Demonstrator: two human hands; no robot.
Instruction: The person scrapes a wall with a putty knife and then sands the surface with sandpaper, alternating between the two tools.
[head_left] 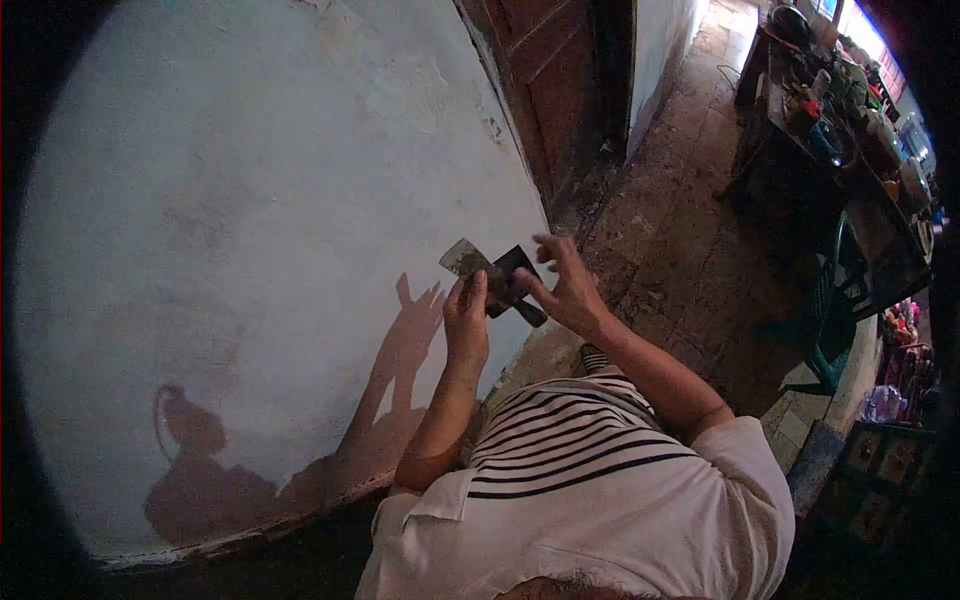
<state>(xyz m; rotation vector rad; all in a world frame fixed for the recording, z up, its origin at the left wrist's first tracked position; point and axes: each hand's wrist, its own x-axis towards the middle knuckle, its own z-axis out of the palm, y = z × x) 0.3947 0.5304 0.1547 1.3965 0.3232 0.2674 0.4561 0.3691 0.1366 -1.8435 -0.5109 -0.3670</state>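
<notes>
My left hand point(467, 318) is closed, with the thumb pressed on a putty knife point(464, 258). The knife's pale, smeared blade points to the upper left, and a dark handle point(531, 314) sticks out to the lower right. Crossing it is a flat, dark, square-edged plate point(514, 264), which looks like a second scraper blade; the left hand appears to grip both together. To the right of them, my right hand point(574, 292) has its fingers apart and bent, the thumb right by the dark plate. Both hands are in front of the white wall's edge.
A patchy white wall point(250, 200) fills the left side, with my shadow on it. Beyond it is a brown wooden door point(545, 90). A worn tiled floor point(680, 190) runs along the right. A cluttered table point(770, 120) and a green chair point(832, 320) stand at the right.
</notes>
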